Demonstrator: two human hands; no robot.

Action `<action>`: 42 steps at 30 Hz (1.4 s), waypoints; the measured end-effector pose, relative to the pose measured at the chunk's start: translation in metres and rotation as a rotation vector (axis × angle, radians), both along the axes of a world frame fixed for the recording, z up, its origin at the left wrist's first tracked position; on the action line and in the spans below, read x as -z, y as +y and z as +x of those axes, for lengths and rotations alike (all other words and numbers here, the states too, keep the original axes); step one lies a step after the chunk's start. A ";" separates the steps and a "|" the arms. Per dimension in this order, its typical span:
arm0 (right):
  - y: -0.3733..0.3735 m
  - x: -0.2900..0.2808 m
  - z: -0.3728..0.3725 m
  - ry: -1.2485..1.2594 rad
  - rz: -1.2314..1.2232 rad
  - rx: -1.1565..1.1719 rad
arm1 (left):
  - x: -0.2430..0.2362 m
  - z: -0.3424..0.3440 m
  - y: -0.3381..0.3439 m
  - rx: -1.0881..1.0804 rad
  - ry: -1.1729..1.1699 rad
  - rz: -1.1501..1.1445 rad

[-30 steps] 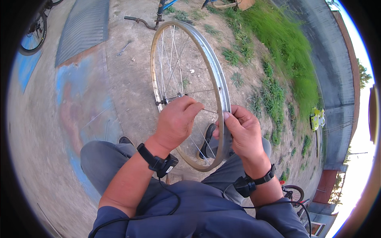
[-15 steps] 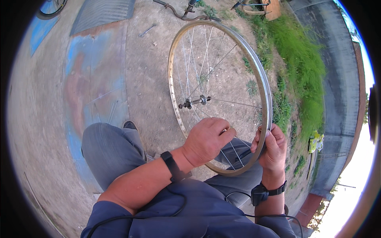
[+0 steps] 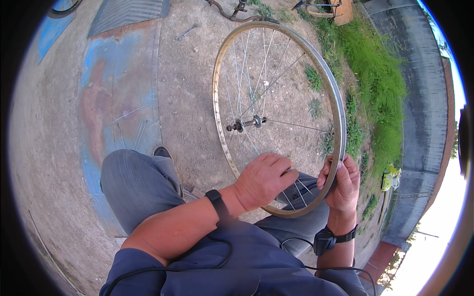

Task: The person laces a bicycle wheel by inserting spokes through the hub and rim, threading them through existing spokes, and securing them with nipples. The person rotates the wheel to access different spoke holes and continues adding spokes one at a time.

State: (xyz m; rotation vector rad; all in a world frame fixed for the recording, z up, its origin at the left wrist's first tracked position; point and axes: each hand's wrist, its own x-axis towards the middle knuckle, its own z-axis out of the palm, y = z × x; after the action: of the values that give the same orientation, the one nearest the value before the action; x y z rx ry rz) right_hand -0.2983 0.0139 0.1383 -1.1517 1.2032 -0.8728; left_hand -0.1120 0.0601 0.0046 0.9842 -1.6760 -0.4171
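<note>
One bare-rimmed, tyreless wheel [image 3: 339,113], tilted in front of the person, its lower edge over the right thigh; whether it rests there can't be told. Right hand [image 3: 345,186] is clamped on the rim at the wheel's right side, thumb on the near face, fingertips curling round to the inside. Left hand [image 3: 263,180] sits palm-down over the lower spokes, fingers bent and thumb near the forefinger; can't tell if a spoke is pinched there, grip hidden. Hub [image 3: 248,123] hangs mid-wheel, off to the left, with one long spoke [image 3: 299,126] running right to the rim above the right hand. Spokes look sparse and uneven. Step in hand reads as spoke work near the rim: right steadies, left handles the spoke side. Next move, by my judgement, calls for the right to keep the rim firm and the left to line up with the rim at the right hand without snagging crossing spokes. Around: thin rods [image 3: 127,115] on a blue, rusty sheet [image 3: 133,74] left, wrench [image 3: 186,33] on the dirt ahead, handlebar [image 3: 229,15] beyond the wheel top, grass [image 3: 375,84] right.
</note>
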 end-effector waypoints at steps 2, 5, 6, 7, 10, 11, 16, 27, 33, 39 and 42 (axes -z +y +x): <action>0.001 0.000 0.000 -0.011 0.009 0.002 | -0.002 0.001 -0.004 -0.033 0.015 -0.020; 0.002 0.000 -0.001 -0.011 0.029 0.016 | -0.004 0.003 -0.009 -0.022 0.027 0.029; 0.002 0.001 -0.002 0.014 0.015 0.000 | -0.005 0.004 -0.011 -0.029 0.041 0.027; 0.002 0.001 -0.002 0.038 0.011 -0.007 | -0.007 0.004 -0.012 -0.036 0.048 0.024; 0.002 0.001 -0.001 0.074 -0.001 -0.004 | -0.009 0.005 -0.015 -0.056 0.052 0.028; 0.002 0.001 0.000 0.081 -0.004 0.002 | -0.009 0.005 -0.016 -0.064 0.042 0.028; 0.005 -0.004 0.005 0.057 0.005 -0.010 | -0.011 0.007 -0.022 -0.074 0.077 0.020; 0.006 -0.007 0.010 0.061 0.049 0.013 | -0.016 0.009 -0.029 -0.101 0.093 0.027; 0.007 -0.007 0.011 0.065 0.053 -0.007 | -0.015 0.007 -0.033 -0.114 0.109 0.001; 0.009 -0.006 0.012 0.059 0.055 -0.007 | -0.015 0.007 -0.033 -0.109 0.118 0.004; 0.009 -0.006 0.013 0.064 0.060 0.003 | -0.016 0.008 -0.033 -0.108 0.125 0.007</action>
State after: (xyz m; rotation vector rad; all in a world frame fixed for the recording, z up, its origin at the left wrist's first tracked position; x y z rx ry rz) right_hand -0.2851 0.0234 0.1445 -1.1369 1.2760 -0.8020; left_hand -0.1036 0.0270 0.0204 1.0276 -1.5030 -0.4050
